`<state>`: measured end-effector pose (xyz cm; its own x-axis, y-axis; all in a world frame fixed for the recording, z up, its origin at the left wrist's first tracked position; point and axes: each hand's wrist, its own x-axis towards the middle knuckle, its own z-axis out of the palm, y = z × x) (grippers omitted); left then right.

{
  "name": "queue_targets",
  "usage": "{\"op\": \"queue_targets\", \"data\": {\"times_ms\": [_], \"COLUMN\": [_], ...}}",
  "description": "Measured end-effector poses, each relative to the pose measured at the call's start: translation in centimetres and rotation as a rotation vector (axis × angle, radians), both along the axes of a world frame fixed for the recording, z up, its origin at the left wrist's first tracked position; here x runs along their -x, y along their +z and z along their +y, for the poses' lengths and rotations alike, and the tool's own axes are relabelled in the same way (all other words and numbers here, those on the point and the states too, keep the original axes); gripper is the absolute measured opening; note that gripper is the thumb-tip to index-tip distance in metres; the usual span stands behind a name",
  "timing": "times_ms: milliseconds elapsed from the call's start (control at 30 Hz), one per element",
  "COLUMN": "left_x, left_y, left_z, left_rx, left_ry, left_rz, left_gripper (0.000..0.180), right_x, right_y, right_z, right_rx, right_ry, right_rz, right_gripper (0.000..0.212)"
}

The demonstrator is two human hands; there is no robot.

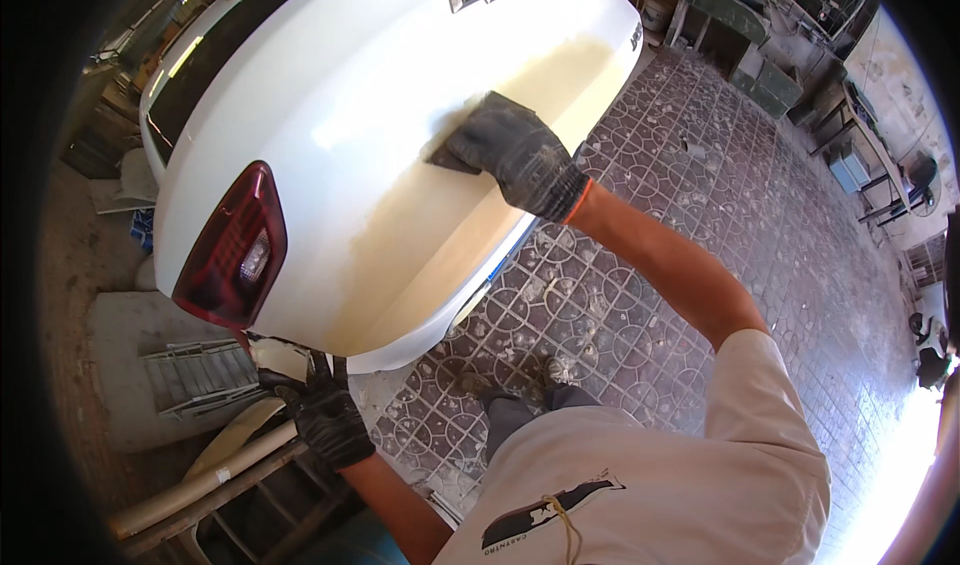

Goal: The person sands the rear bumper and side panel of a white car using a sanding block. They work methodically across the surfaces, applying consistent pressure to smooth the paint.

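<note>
My right hand, in a black glove with an orange cuff edge, presses a dark sheet of sandpaper flat against the rear panel of a white car. Beige, sanded-looking patches spread across the panel on both sides of that hand. My left hand, also in a black glove, is at the car's lower corner below the red tail light. Its fingers are apart and reach up to the panel's edge; some of the fingertips are hard to make out.
Below my left arm lie a long tan tube and a wooden frame. Patterned, dusty tiles cover the floor around my feet. A table and a green cabinet stand along the far right.
</note>
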<state>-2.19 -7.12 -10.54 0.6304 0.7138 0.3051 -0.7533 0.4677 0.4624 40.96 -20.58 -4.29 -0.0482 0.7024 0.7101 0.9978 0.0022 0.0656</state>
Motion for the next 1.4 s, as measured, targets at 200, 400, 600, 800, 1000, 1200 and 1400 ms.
{"op": "queue_targets", "data": {"times_ms": [200,400,600,800,1000,1200,1400], "left_x": [0.1,0.3,-1.4,-2.0,-0.4,-0.2,0.1], "left_y": [-0.1,0.3,2.7,3.6,2.1,2.1,1.9], "left_z": [-0.1,-0.4,-1.3,-2.1,-0.7,-1.3,-0.8], "left_rx": [0.099,0.175,0.029,0.238,0.07,0.091,0.016], "left_ry": [0.039,0.037,-0.052,0.163,-0.103,0.047,0.039], "left_rz": [-0.031,-0.046,-0.058,0.048,-0.11,-0.008,0.013], "left_gripper": [0.042,0.043,0.045,0.047,0.046,0.045,0.042], "right_x": [-0.4,-0.3,0.0,-0.2,0.2,0.6,0.2], "right_y": [1.5,0.1,-2.1,0.5,0.6,0.3,2.9], "right_z": [-1.1,0.5,-1.5,-3.2,0.3,-2.0,0.3], "right_rx": [0.112,-0.043,0.076,0.144,-0.089,0.135,-0.041], "right_ry": [-0.139,-0.008,0.072,-0.047,-0.013,0.063,-0.057], "right_rz": [-0.103,-0.04,0.119,-0.116,-0.021,0.137,-0.078], "right_gripper": [0.036,0.033,0.036,0.034,0.033,0.035,0.03]}}
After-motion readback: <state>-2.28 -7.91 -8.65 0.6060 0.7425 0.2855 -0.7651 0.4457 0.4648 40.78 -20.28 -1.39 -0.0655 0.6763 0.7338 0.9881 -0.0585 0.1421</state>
